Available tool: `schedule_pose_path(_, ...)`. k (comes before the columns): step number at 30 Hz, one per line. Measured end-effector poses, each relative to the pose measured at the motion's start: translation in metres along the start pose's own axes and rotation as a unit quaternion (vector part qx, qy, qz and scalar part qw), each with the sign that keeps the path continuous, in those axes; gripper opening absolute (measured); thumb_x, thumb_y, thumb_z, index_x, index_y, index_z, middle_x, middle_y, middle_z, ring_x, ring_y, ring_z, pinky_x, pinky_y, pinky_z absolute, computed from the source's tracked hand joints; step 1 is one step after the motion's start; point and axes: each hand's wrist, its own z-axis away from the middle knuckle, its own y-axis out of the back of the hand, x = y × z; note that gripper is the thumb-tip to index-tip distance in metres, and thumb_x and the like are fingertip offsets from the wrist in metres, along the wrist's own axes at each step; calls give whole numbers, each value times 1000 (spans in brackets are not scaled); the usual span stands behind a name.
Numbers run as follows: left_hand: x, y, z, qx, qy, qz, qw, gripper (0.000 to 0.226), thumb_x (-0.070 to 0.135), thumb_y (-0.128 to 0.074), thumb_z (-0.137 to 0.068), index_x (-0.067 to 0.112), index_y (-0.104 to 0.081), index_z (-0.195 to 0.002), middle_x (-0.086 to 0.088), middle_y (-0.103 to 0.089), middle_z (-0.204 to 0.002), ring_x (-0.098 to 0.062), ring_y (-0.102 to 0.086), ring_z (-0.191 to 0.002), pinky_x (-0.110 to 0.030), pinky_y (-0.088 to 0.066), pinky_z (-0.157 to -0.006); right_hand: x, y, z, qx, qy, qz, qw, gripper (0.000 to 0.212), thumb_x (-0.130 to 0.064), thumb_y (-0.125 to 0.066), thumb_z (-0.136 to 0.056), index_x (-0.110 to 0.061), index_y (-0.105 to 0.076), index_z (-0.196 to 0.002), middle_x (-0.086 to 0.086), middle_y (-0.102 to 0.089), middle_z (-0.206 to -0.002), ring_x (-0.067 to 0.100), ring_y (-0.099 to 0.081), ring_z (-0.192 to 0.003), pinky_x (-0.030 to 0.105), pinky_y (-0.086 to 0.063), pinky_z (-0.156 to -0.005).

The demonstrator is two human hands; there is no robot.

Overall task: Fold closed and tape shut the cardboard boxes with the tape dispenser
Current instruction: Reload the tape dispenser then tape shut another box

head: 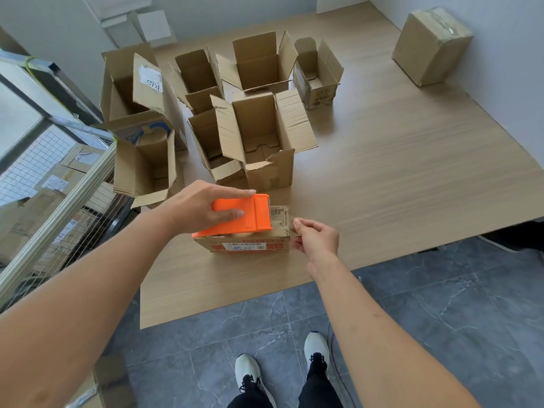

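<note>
At the near edge of the wooden worktop (397, 178), a small closed cardboard box (250, 244) is sitting with its labelled side facing the person. The left hand (203, 209) is gripping the orange tape dispenser (244, 216), fingers curled over its top, and is pressing it down onto the box lid. The right hand (316, 240) is pinching at the box's right end, thumb and fingers closing on what looks like a strip of clear tape. Behind them, 7 open cardboard boxes (253, 136) are standing clustered with flaps up. A taped-shut box (431, 45) is resting well apart by the far right wall.
</note>
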Motion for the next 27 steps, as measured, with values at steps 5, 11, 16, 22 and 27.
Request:
schedule_pose_path(5, -7, -8, 3, 16, 2, 0, 1000, 54, 67, -53, -90, 67, -38, -142, 24, -48, -129, -10, -54, -108, -12, -44, -67, 2, -3, -2, -32, -69, -23, 997, 8, -10, -82, -85, -14, -76, -90, 8, -76, -85, 10, -64, -59, 27, -56, -59)
schedule_pose_path(11, -9, -13, 5, 34, -6, 5, 999, 50, 66, -53, -90, 67, -39, -138, 22, -50, -129, -9, -54, -109, -11, -44, -67, 9, -2, 2, -36, -120, -68, 990, 18, -16, -83, -84, -18, -69, -95, 10, -75, -94, 19, -66, -72, 32, -54, -63)
schedule_pose_path(16, -10, -15, 5, 39, -9, 7, 999, 46, 67, -53, -89, 74, -36, -132, 24, -49, -128, -9, -53, -108, -10, -43, -66, 8, -17, 11, 56, 181, 173, 967, 10, -40, -75, -91, -31, -78, -94, -18, -74, -92, 2, -68, -86, 25, -55, -81)
schedule_pose_path(22, -13, -16, 5, 50, -14, -20, 998, 48, 70, -49, -91, 74, -33, -135, 20, -54, -131, -7, -52, -108, -10, -41, -69, 11, -28, 14, -8, 128, 185, 974, 55, -40, -66, -98, -43, -46, -149, -8, -57, -143, 20, -60, -124, 45, -58, -95)
schedule_pose_path(27, -13, -14, 6, 46, -37, -39, 998, 47, 69, -46, -92, 76, -30, -136, 13, -61, -129, -11, -59, -105, -14, -46, -74, 14, -31, 13, -60, 146, 168, 973, 56, -24, -64, -100, -49, -46, -147, -4, -57, -146, 18, -57, -130, 46, -55, -101)
